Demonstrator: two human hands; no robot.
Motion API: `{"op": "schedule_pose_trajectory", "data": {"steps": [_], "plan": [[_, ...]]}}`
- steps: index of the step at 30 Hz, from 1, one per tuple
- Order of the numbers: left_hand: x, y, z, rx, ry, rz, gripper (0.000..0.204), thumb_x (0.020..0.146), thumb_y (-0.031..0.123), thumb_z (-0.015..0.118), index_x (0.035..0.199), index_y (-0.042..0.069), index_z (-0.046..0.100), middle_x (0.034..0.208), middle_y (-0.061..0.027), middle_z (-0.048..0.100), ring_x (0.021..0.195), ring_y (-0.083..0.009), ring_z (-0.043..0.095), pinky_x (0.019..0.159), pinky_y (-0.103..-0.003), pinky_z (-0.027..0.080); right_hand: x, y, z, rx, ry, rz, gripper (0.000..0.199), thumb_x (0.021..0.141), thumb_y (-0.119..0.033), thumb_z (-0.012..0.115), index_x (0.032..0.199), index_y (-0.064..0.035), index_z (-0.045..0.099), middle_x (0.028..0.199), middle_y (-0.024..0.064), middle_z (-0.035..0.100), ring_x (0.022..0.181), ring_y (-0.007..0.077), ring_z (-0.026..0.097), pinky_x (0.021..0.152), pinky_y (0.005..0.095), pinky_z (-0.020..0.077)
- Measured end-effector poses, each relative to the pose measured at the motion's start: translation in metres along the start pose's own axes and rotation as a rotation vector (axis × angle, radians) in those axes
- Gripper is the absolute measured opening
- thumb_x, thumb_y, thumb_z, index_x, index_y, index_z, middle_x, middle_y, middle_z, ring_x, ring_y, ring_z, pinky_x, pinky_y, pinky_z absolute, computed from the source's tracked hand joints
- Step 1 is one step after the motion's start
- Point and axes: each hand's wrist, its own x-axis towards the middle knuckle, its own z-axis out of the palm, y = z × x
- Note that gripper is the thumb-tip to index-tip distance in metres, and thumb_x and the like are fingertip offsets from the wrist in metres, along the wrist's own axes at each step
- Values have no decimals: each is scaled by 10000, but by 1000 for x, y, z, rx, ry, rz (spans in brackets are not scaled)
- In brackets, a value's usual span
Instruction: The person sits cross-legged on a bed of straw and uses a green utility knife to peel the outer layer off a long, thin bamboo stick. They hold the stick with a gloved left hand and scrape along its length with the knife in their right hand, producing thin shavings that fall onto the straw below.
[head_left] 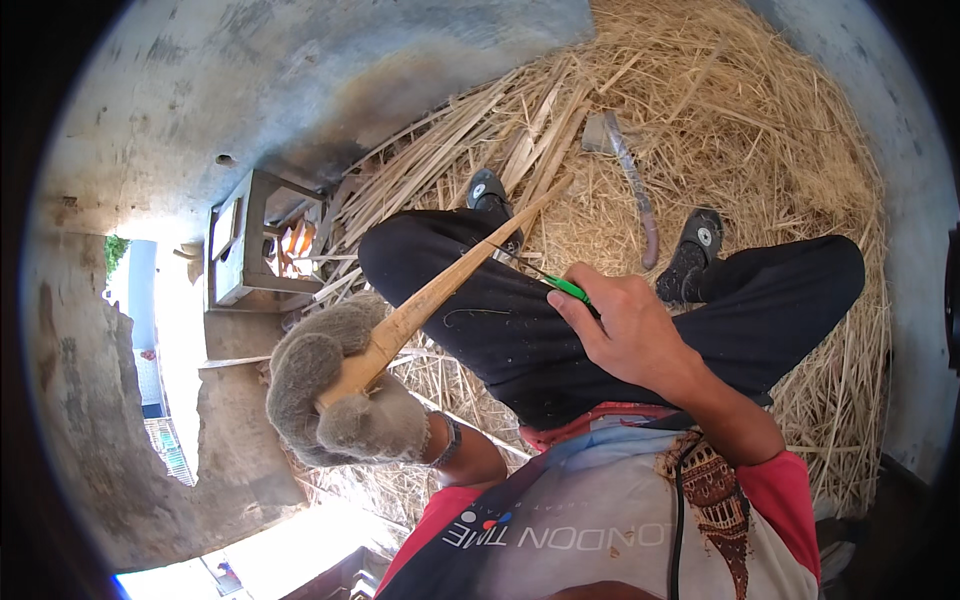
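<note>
My left hand (345, 395), in a thick grey-brown knitted glove, grips the broad near end of a pale bamboo strip (440, 290). The strip slants up and away to the right across my lap, above my dark trousers. In my bare right hand (635, 335) is a small knife with a green handle (572, 290). Its thin dark blade (520, 261) points left and meets or crosses the strip's edge near the middle; exact contact is hard to make out. My right fingers are wrapped round the handle, with the thumb along it.
Straw-like shavings (740, 130) cover the floor around my feet. Between them lies a machete-like tool (632, 175) with a brown handle, near a grey block (597, 133). Long split strips (430, 150) are heaped at the far left, by a small wooden stand (235, 250). Walls enclose both sides.
</note>
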Motion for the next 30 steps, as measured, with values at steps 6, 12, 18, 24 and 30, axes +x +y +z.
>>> {"op": "schedule_pose_trajectory", "data": {"steps": [6, 12, 18, 24, 30], "plan": [[3, 7, 8, 0, -39, 26, 549, 986, 461, 426, 786, -31, 560, 793, -186, 630, 684, -273, 632, 607, -368, 539, 4, -9, 7, 99, 30, -10, 200, 971, -201, 585, 985, -11, 525, 654, 199, 606, 610, 405, 624, 554, 478, 472], [5, 4, 12, -198, -127, -69, 615, 966, 505, 539, 1083, -97, 582, 871, -240, 667, 710, -312, 703, 650, -407, 638, 7, -17, 23, 142, 57, -106, 203, 986, -194, 562, 1009, -3, 497, 659, 200, 606, 618, 413, 623, 574, 490, 481], [33, 8, 32, -94, -43, -265, 470, 964, 386, 615, 1124, -55, 627, 892, -160, 706, 726, -239, 707, 694, -342, 624, 10, -15, 21, 160, 125, -34, 211, 985, -198, 568, 1020, 0, 504, 659, 208, 603, 613, 410, 624, 569, 491, 472], [83, -23, 48, -137, -174, -325, 526, 903, 433, 672, 1069, -66, 655, 955, -157, 700, 749, -209, 679, 607, -329, 594, -5, 12, 17, 173, 207, 89, 230, 982, -218, 579, 991, 9, 542, 667, 212, 603, 604, 394, 623, 574, 442, 462], [90, -24, 67, -59, -126, -276, 388, 865, 378, 737, 1003, 18, 691, 912, -100, 723, 696, -168, 675, 597, -307, 596, -34, 40, 29, 140, 140, 276, 203, 990, -207, 562, 982, -5, 548, 679, 204, 593, 615, 380, 611, 594, 433, 452]]}}
